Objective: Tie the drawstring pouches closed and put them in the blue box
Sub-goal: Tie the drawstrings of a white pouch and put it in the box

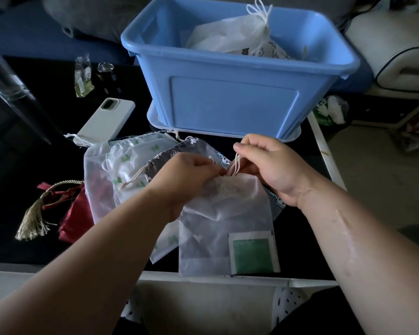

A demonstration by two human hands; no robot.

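Translucent pouch (228, 213) at the table's (15, 170) near edge: my left hand (186, 175) is pinching its gathered mouth steady while my right hand's (269, 163) fingers (246, 148) are pinching the drawstring (235, 165), seemingly cinching it.

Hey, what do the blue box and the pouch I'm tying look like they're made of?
Blue box: probably moulded plastic, smooth and slightly glossy, with a rolled rim. Pouch: apparently thin, matte, translucent white fabric, maybe organza or non-woven; it creases softly, and darker shapes beneath show through.

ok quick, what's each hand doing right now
left hand: pinches the translucent white pouch at its neck
right hand: pinches that pouch's drawstring
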